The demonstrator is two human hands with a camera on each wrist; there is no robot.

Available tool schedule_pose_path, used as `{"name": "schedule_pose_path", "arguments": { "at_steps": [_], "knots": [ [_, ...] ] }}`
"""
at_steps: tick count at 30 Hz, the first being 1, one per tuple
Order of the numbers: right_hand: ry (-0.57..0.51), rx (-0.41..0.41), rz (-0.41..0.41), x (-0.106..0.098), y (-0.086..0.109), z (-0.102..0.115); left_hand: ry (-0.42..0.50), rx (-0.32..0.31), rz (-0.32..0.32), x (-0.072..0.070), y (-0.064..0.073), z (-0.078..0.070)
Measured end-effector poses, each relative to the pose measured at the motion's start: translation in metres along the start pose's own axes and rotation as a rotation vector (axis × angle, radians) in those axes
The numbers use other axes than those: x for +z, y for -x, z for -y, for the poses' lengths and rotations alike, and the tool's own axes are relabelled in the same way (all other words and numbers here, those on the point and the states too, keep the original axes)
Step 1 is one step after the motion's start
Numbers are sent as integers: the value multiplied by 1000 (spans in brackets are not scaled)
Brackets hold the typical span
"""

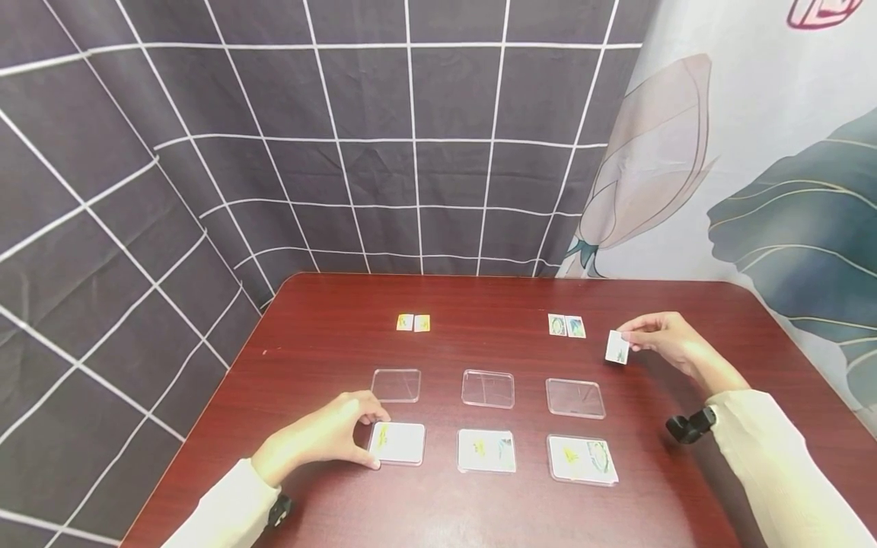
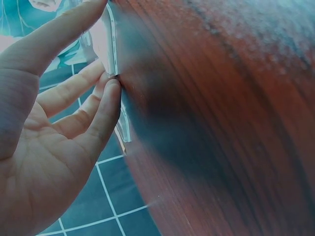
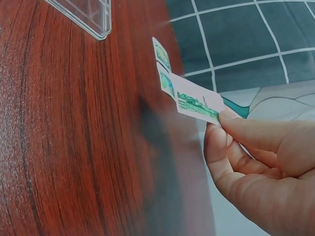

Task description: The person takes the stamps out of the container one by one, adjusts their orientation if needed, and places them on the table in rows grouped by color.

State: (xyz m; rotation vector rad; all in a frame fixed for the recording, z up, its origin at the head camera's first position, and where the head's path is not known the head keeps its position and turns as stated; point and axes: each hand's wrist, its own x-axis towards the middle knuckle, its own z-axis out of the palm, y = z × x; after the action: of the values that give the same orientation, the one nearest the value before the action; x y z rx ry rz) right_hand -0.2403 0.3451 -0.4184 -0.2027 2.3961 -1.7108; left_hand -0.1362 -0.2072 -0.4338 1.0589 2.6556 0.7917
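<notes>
My right hand (image 1: pixel 668 342) pinches a small white stamp (image 3: pixel 197 102) with a green picture between thumb and fingertips, raised over the back right of the table. Two more green stamps (image 1: pixel 566 326) lie side by side just left of it. At the front left, my left hand (image 1: pixel 336 430) has thumb and fingers at the left side of a clear plastic case (image 1: pixel 404 443). A white insert and one yellow stamp (image 1: pixel 383 435) show inside that case. In the left wrist view, the fingertips grip the edges of the case (image 2: pixel 112 44).
Two more filled cases, one in the middle (image 1: pixel 486 450) and one at right (image 1: pixel 582 460), complete the front row. Behind them lie three clear lids (image 1: pixel 396 386). Two yellow stamps (image 1: pixel 413 323) lie at the back of the red-brown table (image 1: pixel 322 335). Curtains (image 1: pixel 445 175) hang behind.
</notes>
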Motion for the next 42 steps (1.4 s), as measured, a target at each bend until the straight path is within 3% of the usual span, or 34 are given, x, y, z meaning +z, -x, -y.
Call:
{"name": "schedule_pose_path", "arguments": {
  "at_steps": [8,21,42],
  "knots": [
    [47,-4,-4,2,-3,-1,11,-14,5,-1,1,-1],
    [9,-3,-14,-1,-10,-7,10,-18,3,0,1,-1],
    [47,-25,-42,-7,-17,-12,1,-11,4,0,0,-1]
  ]
}}
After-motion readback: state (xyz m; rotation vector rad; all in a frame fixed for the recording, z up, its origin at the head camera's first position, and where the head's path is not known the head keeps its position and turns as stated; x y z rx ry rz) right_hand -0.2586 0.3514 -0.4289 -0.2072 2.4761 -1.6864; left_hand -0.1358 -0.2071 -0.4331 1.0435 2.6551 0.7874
